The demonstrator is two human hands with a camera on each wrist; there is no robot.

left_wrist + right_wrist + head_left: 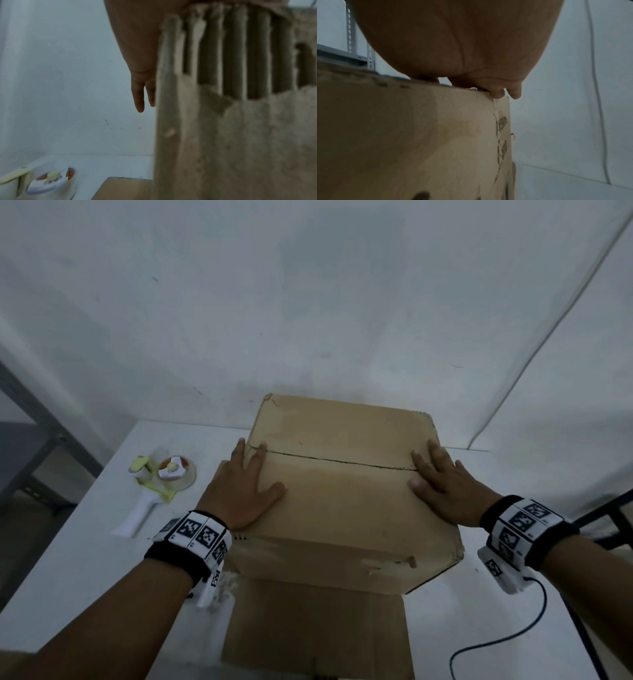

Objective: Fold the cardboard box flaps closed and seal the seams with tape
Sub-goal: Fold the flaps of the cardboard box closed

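Note:
A brown cardboard box [342,501] stands on the white table, its two top flaps folded down and meeting at a dark seam [335,462] across the top. My left hand [245,484] lies flat on the near flap at the seam's left end, fingers spread. At the right end of the seam my right hand [442,484] presses flat too. The left wrist view shows the box's torn corrugated side [240,108] and two straight fingers [139,97]. In the right wrist view the palm [462,47] rests on the box's top edge [402,121]. A white and yellow tape dispenser [156,487] lies left of the box.
The white table [68,577] meets a white wall at the back. Another flap [315,628] hangs out over the table's near edge. A black cable [507,631] trails at the right. Grey metal shelving [30,440] stands at the far left, a dark frame [609,518] at the right.

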